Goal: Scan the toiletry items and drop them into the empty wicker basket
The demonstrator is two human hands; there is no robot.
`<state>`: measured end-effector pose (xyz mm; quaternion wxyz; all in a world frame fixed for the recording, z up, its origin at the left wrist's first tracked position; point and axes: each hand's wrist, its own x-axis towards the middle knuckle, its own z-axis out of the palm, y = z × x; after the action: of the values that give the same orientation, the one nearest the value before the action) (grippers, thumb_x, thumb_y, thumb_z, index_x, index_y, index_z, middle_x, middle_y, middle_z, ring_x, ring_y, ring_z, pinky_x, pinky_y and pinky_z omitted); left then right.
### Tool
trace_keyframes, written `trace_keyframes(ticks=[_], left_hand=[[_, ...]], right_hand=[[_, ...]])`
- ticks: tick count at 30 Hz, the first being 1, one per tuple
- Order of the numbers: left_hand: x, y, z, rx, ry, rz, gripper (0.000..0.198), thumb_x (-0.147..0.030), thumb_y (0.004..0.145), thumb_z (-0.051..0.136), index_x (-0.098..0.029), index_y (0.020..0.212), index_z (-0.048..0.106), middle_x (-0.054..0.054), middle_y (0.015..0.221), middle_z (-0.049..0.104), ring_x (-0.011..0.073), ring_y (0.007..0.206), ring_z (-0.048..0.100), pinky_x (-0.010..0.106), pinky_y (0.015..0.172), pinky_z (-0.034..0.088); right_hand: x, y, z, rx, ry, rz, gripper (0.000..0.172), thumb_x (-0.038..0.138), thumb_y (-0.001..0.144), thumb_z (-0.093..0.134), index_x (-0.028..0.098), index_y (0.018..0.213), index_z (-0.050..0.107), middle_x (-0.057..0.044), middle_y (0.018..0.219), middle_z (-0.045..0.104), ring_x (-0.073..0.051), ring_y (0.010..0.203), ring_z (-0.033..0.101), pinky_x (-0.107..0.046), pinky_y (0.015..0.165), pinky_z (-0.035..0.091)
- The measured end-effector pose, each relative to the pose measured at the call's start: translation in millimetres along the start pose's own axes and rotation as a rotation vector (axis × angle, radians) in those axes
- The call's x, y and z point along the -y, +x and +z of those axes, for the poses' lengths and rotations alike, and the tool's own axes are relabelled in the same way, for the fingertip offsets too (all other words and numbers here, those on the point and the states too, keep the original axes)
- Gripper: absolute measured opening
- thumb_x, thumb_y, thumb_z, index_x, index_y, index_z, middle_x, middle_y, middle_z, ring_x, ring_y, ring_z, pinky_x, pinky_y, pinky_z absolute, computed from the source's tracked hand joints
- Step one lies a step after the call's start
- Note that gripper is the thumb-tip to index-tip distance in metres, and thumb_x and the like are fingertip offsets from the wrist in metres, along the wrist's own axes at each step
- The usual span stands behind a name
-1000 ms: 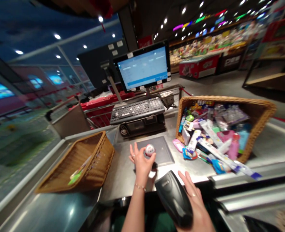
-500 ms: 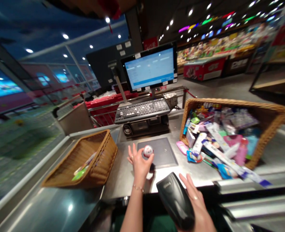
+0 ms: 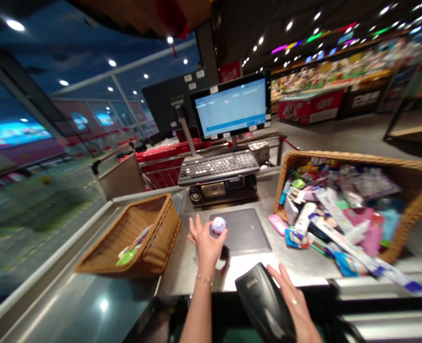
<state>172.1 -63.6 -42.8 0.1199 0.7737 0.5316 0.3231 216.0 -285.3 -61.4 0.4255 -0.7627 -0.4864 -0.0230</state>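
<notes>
My left hand (image 3: 206,245) is raised over the steel checkout counter (image 3: 193,264) and pinches a small round white and blue wrapped ball (image 3: 218,225) at its fingertips, the other fingers spread. My right hand (image 3: 293,305) holds a black handheld barcode scanner (image 3: 266,305) near the counter's front edge, its head pointing up toward the ball. A dark flat scanner plate (image 3: 245,231) lies just beyond the ball.
A tipped wicker basket (image 3: 416,190) at the right spills several packaged goods onto the counter. A second wicker basket (image 3: 154,247) at the left holds a few items. Behind the plate stand a keyboard (image 3: 218,166) and a lit monitor (image 3: 232,107). Red shopping carts (image 3: 161,159) sit further back.
The view has shifted left, so everything sits further right in frame. My left hand has turned the ball slightly; both hands otherwise stay in place.
</notes>
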Motion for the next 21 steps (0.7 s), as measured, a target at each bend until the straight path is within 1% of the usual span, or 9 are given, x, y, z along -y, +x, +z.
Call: trace_keyframes(ticks=[2, 3, 4, 6, 8, 13, 16, 19, 21], left_hand=[[1, 0, -0.6, -0.003, 0.0, -0.003, 0.028, -0.037, 0.07, 0.072, -0.022, 0.094, 0.071, 0.015, 0.152, 0.04, 0.0357, 0.146, 0.02, 0.068, 0.109, 0.024], [2, 1, -0.8, -0.005, -0.001, -0.004, 0.028, -0.037, 0.07, 0.072, -0.022, 0.094, 0.07, 0.014, 0.151, 0.04, 0.0356, 0.146, 0.02, 0.068, 0.109, 0.024], [2, 1, -0.9, -0.008, -0.002, -0.004, 0.028, -0.037, 0.07, 0.072, -0.022, 0.094, 0.07, 0.014, 0.151, 0.04, 0.0356, 0.146, 0.02, 0.068, 0.109, 0.024], [3, 1, -1.7, -0.012, -0.005, -0.006, 0.029, -0.037, 0.07, 0.072, -0.022, 0.094, 0.07, 0.015, 0.152, 0.04, 0.0359, 0.146, 0.02, 0.068, 0.109, 0.023], [3, 2, -3.0, -0.016, -0.005, -0.009, 0.03, -0.037, 0.07, 0.072, -0.021, 0.094, 0.07, 0.015, 0.152, 0.04, 0.0362, 0.146, 0.02, 0.068, 0.109, 0.024], [3, 4, -7.5, -0.013, -0.002, -0.019, 0.029, -0.037, 0.07, 0.072, -0.021, 0.094, 0.071, 0.015, 0.152, 0.04, 0.0362, 0.146, 0.02, 0.068, 0.109, 0.024], [4, 5, -8.7, -0.014, -0.007, -0.022, 0.029, -0.037, 0.07, 0.072, -0.021, 0.094, 0.071, 0.015, 0.152, 0.039, 0.0361, 0.147, 0.02, 0.068, 0.109, 0.024], [6, 6, -8.9, -0.024, -0.009, -0.023, 0.029, -0.037, 0.07, 0.072, -0.022, 0.094, 0.071, 0.015, 0.152, 0.04, 0.0358, 0.147, 0.02, 0.068, 0.109, 0.024], [7, 6, -9.0, -0.03, -0.011, -0.026, 0.029, -0.037, 0.069, 0.073, -0.022, 0.094, 0.071, 0.014, 0.152, 0.04, 0.0357, 0.147, 0.019, 0.068, 0.109, 0.024]], right_hand=[[-5, 0, 4, -0.018, -0.042, -0.007, 0.082, 0.013, 0.083, 0.038, 0.034, 0.154, 0.004, -0.013, 0.14, 0.055, -0.042, 0.132, 0.046, -0.074, 0.091, 0.044], [-9, 1, 7, -0.035, -0.065, -0.001, 0.078, 0.013, 0.085, 0.039, 0.034, 0.154, 0.009, -0.012, 0.139, 0.056, -0.04, 0.13, 0.049, -0.07, 0.09, 0.047], [-13, 1, 10, -0.056, -0.091, 0.028, 0.07, 0.015, 0.088, 0.04, 0.033, 0.153, 0.019, -0.012, 0.138, 0.057, -0.039, 0.126, 0.054, -0.065, 0.089, 0.052], [-22, 4, 17, -0.075, -0.165, 0.146, 0.049, 0.015, 0.092, 0.041, 0.033, 0.136, 0.053, -0.009, 0.132, 0.062, -0.032, 0.108, 0.068, -0.05, 0.08, 0.061], [-28, 8, 23, -0.092, -0.162, 0.145, 0.041, 0.017, 0.093, 0.044, 0.033, 0.125, 0.064, -0.007, 0.127, 0.066, -0.028, 0.1, 0.072, -0.042, 0.079, 0.063], [-30, 12, 30, -0.083, -0.059, 0.225, 0.038, 0.026, 0.096, 0.038, 0.026, 0.114, 0.071, -0.013, 0.124, 0.067, -0.032, 0.104, 0.07, -0.047, 0.081, 0.061], [-25, 6, 25, -0.102, 0.012, 0.173, 0.034, 0.023, 0.091, 0.049, 0.027, 0.119, 0.068, -0.011, 0.126, 0.067, -0.032, 0.112, 0.066, -0.043, 0.087, 0.059], [-18, -1, 15, -0.123, 0.111, 0.062, 0.057, 0.023, 0.078, 0.065, 0.031, 0.134, 0.055, -0.006, 0.135, 0.061, -0.033, 0.122, 0.059, -0.044, 0.097, 0.053], [-13, -3, 8, -0.11, 0.141, 0.061, 0.062, 0.026, 0.076, 0.066, 0.031, 0.136, 0.053, -0.007, 0.136, 0.06, -0.034, 0.121, 0.06, -0.044, 0.097, 0.054]])
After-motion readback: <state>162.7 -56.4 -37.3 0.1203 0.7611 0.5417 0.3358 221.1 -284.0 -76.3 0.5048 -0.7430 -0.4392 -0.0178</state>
